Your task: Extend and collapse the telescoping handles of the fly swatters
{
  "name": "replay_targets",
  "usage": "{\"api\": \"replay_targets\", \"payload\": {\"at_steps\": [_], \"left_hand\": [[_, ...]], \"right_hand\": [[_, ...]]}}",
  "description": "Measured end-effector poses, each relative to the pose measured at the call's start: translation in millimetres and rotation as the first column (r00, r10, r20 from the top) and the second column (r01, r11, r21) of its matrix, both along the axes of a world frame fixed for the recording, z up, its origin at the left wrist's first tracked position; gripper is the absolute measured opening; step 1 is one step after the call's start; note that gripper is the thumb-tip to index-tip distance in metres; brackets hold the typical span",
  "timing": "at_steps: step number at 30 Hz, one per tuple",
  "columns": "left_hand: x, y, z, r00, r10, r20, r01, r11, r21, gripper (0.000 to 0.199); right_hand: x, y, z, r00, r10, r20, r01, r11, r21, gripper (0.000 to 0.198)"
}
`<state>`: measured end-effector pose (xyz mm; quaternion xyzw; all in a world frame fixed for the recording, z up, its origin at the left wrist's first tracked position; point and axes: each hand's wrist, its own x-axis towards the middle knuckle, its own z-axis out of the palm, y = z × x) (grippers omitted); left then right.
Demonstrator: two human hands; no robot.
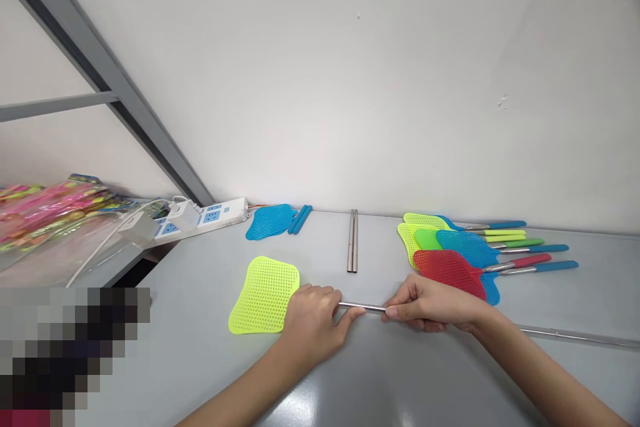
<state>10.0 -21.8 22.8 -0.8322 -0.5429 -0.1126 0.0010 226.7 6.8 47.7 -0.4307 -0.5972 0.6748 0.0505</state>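
Observation:
Over the grey table, my left hand [315,320] is wrapped round the neck of a yellow-green fly swatter [264,297], whose perforated head sticks out to the left. A thin metal rod [363,307] runs from that fist to my right hand [425,303], which pinches it between thumb and fingers. The joint between head and rod is hidden inside my left hand. Beyond my right hand lie several fly swatters with handles, among them a red one [447,270] and a blue one [470,248]. Two loose metal rods [353,243] lie side by side behind my hands.
A blue swatter head [270,221] and two blue handle sleeves [300,219] lie near the wall. At the left stand a white power strip [220,215] with plugged-in adapters and bagged colourful goods [55,210]. A clear strip [575,336] runs along the table at right.

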Motion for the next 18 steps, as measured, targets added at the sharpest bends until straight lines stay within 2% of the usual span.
{"api": "replay_targets", "payload": {"at_steps": [10,18], "left_hand": [[2.9,-2.0,-2.5,0.998,0.057,0.007,-0.057,0.998,-0.036,0.056],[3.2,-2.2,-0.7,0.999,0.050,0.012,-0.050,0.998,-0.032,0.055]], "right_hand": [[-2.2,-1.7,-3.8,1.000,0.013,-0.026,-0.013,1.000,-0.014,0.030],[-3.2,-1.7,-7.2,1.000,0.001,-0.015,-0.002,0.999,-0.034,0.027]]}}
